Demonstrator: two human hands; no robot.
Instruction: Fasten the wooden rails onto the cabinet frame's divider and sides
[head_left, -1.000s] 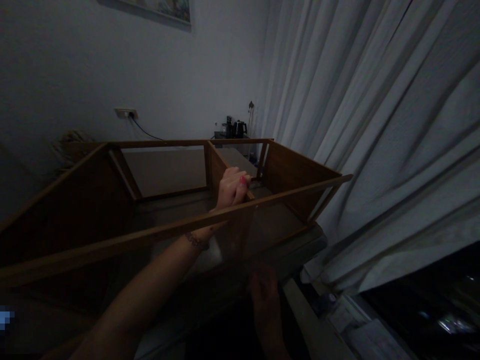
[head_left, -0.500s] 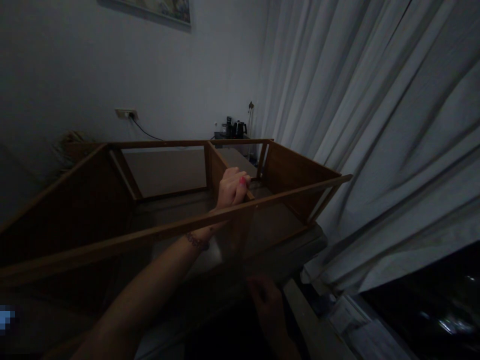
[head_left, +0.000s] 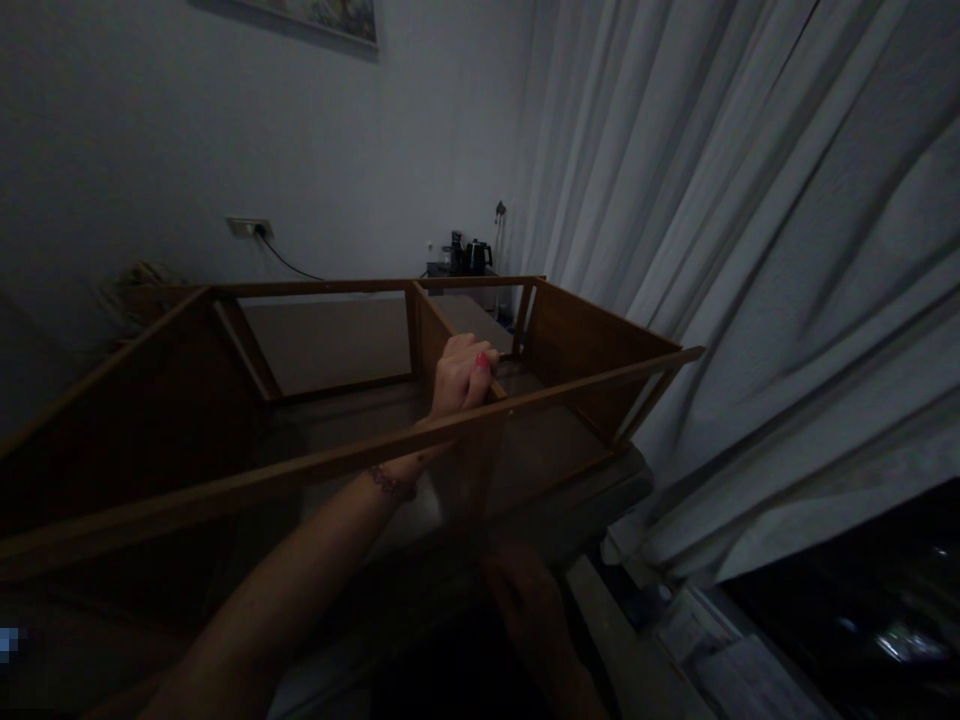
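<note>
- My left hand [head_left: 460,374] grips the wooden divider's [head_left: 429,340] top edge at centre frame, as it did a moment ago
- The wooden cabinet frame [head_left: 585,385] spans mid-picture, unmoved
- My right hand [head_left: 531,597], lower centre, has slid leftward, fingers curled; too dark to tell if it holds anything
- I judge my left steadies, my right works

Right hand [head_left: 529,600]: blurred, lower centre; we cannot tell whether it holds anything.
Wooden frame [head_left: 315,466]: cut off at our left edge.
Wall picture [head_left: 322,14]: cropped, upper left.
</note>
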